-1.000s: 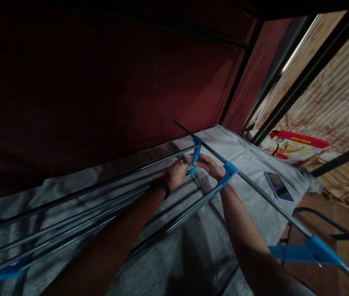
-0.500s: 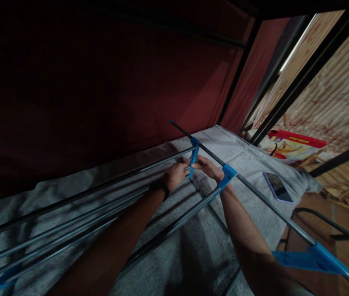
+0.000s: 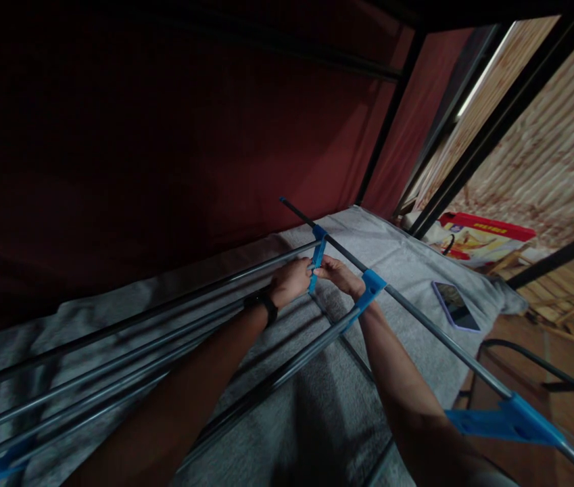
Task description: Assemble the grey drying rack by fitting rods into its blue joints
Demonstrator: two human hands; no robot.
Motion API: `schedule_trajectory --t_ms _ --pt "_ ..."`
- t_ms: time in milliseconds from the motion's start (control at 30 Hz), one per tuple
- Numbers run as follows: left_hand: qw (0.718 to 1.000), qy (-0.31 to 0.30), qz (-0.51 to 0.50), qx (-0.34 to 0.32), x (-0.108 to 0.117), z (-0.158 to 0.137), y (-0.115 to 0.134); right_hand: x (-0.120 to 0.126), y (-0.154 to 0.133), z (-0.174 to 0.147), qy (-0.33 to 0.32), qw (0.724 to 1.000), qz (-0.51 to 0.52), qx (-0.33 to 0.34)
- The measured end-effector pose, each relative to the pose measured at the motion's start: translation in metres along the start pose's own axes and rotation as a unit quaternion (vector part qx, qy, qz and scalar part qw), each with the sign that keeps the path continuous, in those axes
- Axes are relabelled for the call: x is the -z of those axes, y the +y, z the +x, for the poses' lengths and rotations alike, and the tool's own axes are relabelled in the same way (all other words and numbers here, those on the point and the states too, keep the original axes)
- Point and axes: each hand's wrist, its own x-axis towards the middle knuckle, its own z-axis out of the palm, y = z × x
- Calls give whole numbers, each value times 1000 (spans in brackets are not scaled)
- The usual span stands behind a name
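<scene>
My left hand (image 3: 291, 281), with a dark band on its wrist, is closed around what looks like the end of a metal tube (image 3: 155, 348). Its fingers touch a blue plastic bracket (image 3: 319, 251) and hide the exact grip. From the other side, my right hand (image 3: 340, 276) pinches this bracket between thumb and fingers. The bracket hangs from a grey crossbar (image 3: 347, 254). A second blue bracket (image 3: 372, 287) sits on that crossbar above my right wrist, joined to another tube (image 3: 312, 348). Several parallel tubes run towards the lower left.
Grey cloth (image 3: 388, 237) covers the surface beneath the frame. A phone (image 3: 455, 306) lies on it at the right. Another blue bracket (image 3: 510, 421) projects at the lower right. Beyond stand a red and yellow box (image 3: 489, 237) and dark posts. A dark red sheet (image 3: 266, 149) hangs behind.
My left hand has turned slightly and its fingers have curled closer against the bracket. My right hand keeps its pinch in nearly the same place.
</scene>
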Motion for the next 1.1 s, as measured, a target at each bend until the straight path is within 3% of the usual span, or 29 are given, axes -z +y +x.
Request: schedule_trajectory --t_ms 400,1100 --pt "999 17 -18 46 11 -10 9 -13 -6 -2 -5 999 34 12" --pt "1000 26 -7 10 11 -7 1 -15 -12 -2 -8 999 -35 15"
